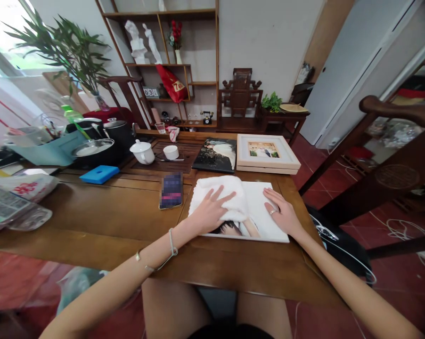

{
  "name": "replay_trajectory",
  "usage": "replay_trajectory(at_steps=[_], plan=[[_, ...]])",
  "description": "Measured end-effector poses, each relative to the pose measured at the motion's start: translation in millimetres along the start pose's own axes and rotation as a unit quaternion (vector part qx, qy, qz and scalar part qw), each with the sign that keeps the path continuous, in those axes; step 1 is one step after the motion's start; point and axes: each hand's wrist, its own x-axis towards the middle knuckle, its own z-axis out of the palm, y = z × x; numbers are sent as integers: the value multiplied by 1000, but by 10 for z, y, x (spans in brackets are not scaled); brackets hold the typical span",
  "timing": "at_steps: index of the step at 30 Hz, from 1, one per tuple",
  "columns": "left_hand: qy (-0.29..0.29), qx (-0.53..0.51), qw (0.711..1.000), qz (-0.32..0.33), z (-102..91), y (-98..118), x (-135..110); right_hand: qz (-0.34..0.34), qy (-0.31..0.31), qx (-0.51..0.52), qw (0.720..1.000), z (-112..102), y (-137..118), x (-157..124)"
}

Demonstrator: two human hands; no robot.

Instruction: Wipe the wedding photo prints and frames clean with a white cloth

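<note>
A white towel (230,188) lies folded over the left part of a white photo panel (269,226) on the wooden table. My left hand (212,209) rests flat on the towel with its fingers spread. Along the panel's right side lies my right hand (281,212), fingers stretched out on the white surface, a ring on one of them. Part of a printed picture with dark hair shows below the towel; the rest of that side is hidden under the cloth.
Behind the panel lie a dark photo album (216,155) and a light-framed picture (267,153). To the left are a phone (171,190), a white lidded cup (142,152), a small white bowl (170,151), a blue block (99,174) and a plastic bag (18,202). A wooden chair (385,165) stands right.
</note>
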Motion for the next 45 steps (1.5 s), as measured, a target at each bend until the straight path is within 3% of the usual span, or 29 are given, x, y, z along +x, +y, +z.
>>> replay_trajectory(at_steps=[4,6,9,15,20,24,30,33,36,41,45], plan=[[-11,-23,998,66,-43,278,-277,3,-1,6,1000,4,-3,-8],[-6,-39,995,86,-45,308,-330,5,-2,8,1000,0,-5,-10],[4,-50,997,57,-20,133,-229,7,-5,6,1000,-8,-9,-7],[46,-36,998,1,91,-439,304,0,-5,1,1000,-8,2,-4],[69,-35,997,6,110,-550,462,-2,5,3,1000,0,16,0],[59,-42,997,7,72,-356,229,-1,2,6,1000,4,7,1],[22,-68,994,78,4,303,-419,5,6,6,1000,26,-10,-23],[16,-78,992,103,-5,438,-531,4,2,3,1000,27,-5,-27],[11,-78,995,53,7,226,-355,2,-3,0,1000,15,-1,-19],[33,-72,996,-41,51,-403,183,5,1,13,1000,2,-10,-9],[47,-64,995,-54,62,-598,345,6,8,12,1000,8,-13,-10]])
